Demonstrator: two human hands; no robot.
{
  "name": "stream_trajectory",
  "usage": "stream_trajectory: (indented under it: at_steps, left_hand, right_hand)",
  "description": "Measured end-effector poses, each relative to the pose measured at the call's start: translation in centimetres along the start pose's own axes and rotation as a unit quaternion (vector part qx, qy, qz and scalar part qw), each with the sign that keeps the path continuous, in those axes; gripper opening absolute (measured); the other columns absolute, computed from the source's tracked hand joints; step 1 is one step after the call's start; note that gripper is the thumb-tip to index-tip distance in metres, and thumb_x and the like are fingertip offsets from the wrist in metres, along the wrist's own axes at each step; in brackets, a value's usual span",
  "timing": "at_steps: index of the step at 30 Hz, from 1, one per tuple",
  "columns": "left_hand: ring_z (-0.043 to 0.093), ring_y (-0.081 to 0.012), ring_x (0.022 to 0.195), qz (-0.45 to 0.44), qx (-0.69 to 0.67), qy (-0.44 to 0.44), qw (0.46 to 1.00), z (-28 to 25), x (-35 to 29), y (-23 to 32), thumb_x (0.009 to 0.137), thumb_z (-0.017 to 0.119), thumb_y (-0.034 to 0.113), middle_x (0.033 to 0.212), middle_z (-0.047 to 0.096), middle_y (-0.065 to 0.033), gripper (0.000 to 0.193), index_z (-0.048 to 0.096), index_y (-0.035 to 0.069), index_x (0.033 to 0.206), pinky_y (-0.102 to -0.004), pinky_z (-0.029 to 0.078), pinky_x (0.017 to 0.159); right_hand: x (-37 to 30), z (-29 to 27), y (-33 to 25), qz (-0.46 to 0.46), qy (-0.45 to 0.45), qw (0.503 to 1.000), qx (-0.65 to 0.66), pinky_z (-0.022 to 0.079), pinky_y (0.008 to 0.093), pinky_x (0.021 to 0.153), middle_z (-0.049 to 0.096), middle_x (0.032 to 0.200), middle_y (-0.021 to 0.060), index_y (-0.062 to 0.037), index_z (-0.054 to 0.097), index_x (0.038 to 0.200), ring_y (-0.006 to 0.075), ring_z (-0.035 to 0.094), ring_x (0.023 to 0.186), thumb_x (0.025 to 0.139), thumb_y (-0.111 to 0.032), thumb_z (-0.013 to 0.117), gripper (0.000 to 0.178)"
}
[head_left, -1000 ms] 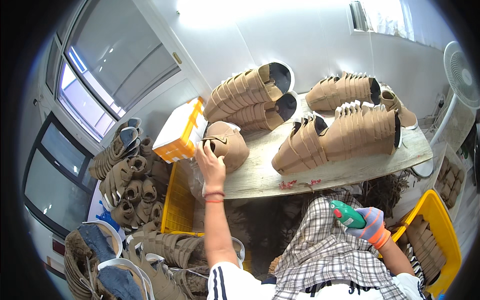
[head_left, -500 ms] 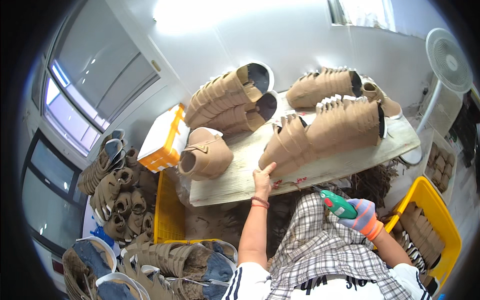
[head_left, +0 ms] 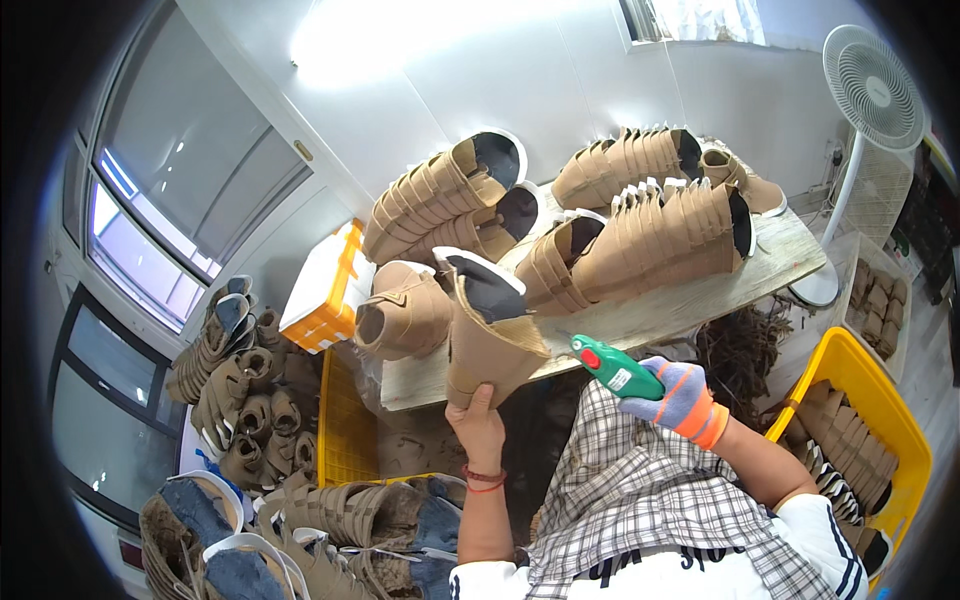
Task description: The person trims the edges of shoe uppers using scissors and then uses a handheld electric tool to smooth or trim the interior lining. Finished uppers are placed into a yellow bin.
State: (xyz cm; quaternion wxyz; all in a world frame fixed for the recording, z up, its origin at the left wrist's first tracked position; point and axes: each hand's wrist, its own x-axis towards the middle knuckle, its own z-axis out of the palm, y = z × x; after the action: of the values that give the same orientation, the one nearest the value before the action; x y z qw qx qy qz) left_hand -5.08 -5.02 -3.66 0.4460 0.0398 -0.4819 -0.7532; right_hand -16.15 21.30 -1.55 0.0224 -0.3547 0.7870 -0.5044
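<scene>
My left hand [head_left: 477, 432] is closed on the lower edge of a tan shoe upper [head_left: 490, 345], thumb in front. Dark lining and a white rim show at the upper's top, and it is held up over the table's front edge. My right hand [head_left: 682, 402], in a grey and orange glove, grips a green handheld power tool [head_left: 618, 374] with a red switch. The tool's thin tip points left toward the upper, apart from it. Beyond, a nested row of tan uppers [head_left: 665, 240] lies on the pale wooden table [head_left: 690, 308].
More nested uppers [head_left: 415, 205] and a single one [head_left: 400, 312] lie on the table. A white and orange box [head_left: 325, 285] stands left. Yellow crates [head_left: 915, 450] flank me; uppers are piled at lower left [head_left: 390, 515]. Right stands a white fan [head_left: 873, 88].
My left hand has drawn an upper off the near end of the front row and moved it left. My right hand has brought the tool up and left, closer to it.
</scene>
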Motion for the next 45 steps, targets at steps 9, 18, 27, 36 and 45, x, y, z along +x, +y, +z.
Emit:
stream_trajectory:
  at_steps: [9, 18, 27, 36, 45]
  left_hand:
    - [0.061, -0.0134, 0.096, -0.037, 0.003, -0.026, 0.999, 3.7, -2.6, -2.3, 0.084, 0.066, -0.001, 0.108, 0.066, -0.0062, 0.028, 0.063, -0.001, 0.112, -0.0283, 0.046, 0.087]
    - [0.065, -0.0224, 0.083, 0.123, 0.381, -0.15, 0.904, 4.7, -3.8, -3.9, 0.084, 0.067, 0.005, 0.093, 0.069, -0.0107, 0.015, 0.067, -0.002, 0.097, -0.0313, 0.049, 0.071]
    - [0.064, -0.035, 0.086, 0.262, 0.447, -0.292, 0.804, 4.5, -3.9, -4.7, 0.078, 0.061, -0.007, 0.093, 0.066, -0.016, 0.021, 0.067, -0.001, 0.097, -0.0398, 0.05, 0.075]
    - [0.064, -0.0333, 0.084, 0.269, 0.469, -0.239, 0.806, 2.7, -4.5, -3.5, 0.076, 0.064, -0.006, 0.092, 0.066, -0.0156, 0.021, 0.064, -0.002, 0.097, -0.0384, 0.05, 0.073]
    - [0.064, -0.0326, 0.088, 0.326, 0.501, -0.253, 0.761, 2.7, -3.7, -4.8, 0.079, 0.063, 0.0, 0.095, 0.068, -0.0121, 0.019, 0.069, 0.004, 0.096, -0.0389, 0.05, 0.075]
  right_hand:
    - [-1.3, -1.3, -1.3, -0.018, 0.012, 0.999, 0.041, 0.053, 0.0283, 0.062, 0.068, 0.074, 0.0102, -0.0054, 0.068, 0.096, 0.0202, 0.067, 0.064, 0.066, -0.036, 0.082, 0.045]
    - [-2.0, -2.2, -1.6, 0.053, 0.05, 0.994, 0.082, 0.052, 0.0258, 0.061, 0.068, 0.073, 0.007, -0.0015, 0.066, 0.096, 0.0127, 0.065, 0.063, 0.07, -0.037, 0.081, 0.046]
    - [-1.6, -2.9, -1.3, 0.098, 0.053, 0.977, 0.18, 0.048, 0.023, 0.057, 0.065, 0.071, 0.0028, -0.0004, 0.064, 0.099, 0.0051, 0.057, 0.062, 0.074, -0.035, 0.08, 0.046]
    - [-2.7, -3.8, 0.1, 0.102, 0.055, 0.978, 0.173, 0.047, 0.0231, 0.057, 0.064, 0.07, 0.0026, -0.0006, 0.066, 0.096, 0.0046, 0.055, 0.062, 0.073, -0.035, 0.081, 0.045]
    - [-3.6, -3.3, -2.0, 0.134, 0.0, 0.981, 0.138, 0.051, 0.0247, 0.064, 0.069, 0.078, 0.0075, -0.0016, 0.065, 0.101, 0.01, 0.065, 0.069, 0.073, -0.039, 0.08, 0.049]
